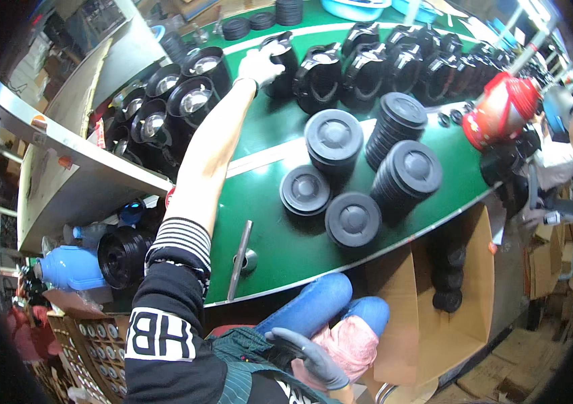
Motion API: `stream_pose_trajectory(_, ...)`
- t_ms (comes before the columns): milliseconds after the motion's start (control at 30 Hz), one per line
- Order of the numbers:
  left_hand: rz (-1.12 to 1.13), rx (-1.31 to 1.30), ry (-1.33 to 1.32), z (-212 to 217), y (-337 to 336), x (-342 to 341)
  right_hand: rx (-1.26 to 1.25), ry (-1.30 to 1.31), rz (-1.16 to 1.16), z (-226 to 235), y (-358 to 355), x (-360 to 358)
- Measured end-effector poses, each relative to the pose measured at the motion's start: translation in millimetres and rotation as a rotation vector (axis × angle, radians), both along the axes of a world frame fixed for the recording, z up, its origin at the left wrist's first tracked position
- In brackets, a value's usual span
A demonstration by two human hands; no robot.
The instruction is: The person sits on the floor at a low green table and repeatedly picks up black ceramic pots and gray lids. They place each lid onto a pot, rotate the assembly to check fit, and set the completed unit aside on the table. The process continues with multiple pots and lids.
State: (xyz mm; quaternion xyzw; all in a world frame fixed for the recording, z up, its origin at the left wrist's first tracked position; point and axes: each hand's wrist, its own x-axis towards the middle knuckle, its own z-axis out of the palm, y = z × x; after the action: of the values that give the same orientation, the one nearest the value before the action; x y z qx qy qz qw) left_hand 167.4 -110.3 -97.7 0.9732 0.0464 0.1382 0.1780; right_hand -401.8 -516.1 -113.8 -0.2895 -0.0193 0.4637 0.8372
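My left hand point(259, 69), in a white glove, reaches across the green table point(259, 202) to its far side. Its fingers close around the upper part of a black cylindrical container point(282, 71), at the near end of a row of black shells with handles point(318, 77). Down by my lap, my right hand point(310, 355) wears a grey glove. Its fingers are stretched out and hold nothing, beside a pink cloth point(347, 347) on my legs. Stacks of round black lids point(333, 138) stand in the middle of the table.
Black containers with shiny insides point(192, 101) crowd the left side. A metal bar point(240, 261) lies near the table's front edge. An open cardboard box point(394, 316) stands at my right, and a red jug point(502, 111) at the table's right end. A co-worker point(559, 161) is beyond.
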Motion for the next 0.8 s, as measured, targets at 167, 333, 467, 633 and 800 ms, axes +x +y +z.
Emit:
stream_pose_trajectory(167, 0.111, 0.247, -0.109, 44, 4, 10, -0.117, 0.029, 0.003, 0, -9, 27)
stream_pose_trajectory(333, 0.415, 0.604, 0.281, 49, 96, -26, -0.183, -0.030, 0.088, -9, -11, 33)
stream_pose_trajectory(467, 0.301, 0.639, 0.005, 56, 74, -42, -0.230, -0.134, 0.090, -8, -9, 33)
stream_pose_trajectory(633, 0.150, 0.663, -0.450, 122, 64, -92, -0.257, -0.213, 0.026, 22, -1, 27)
stream_pose_trajectory(800, -0.258, 0.562, -0.601, 210, 22, -201, -0.409, -0.676, -0.318, 60, 15, 42)
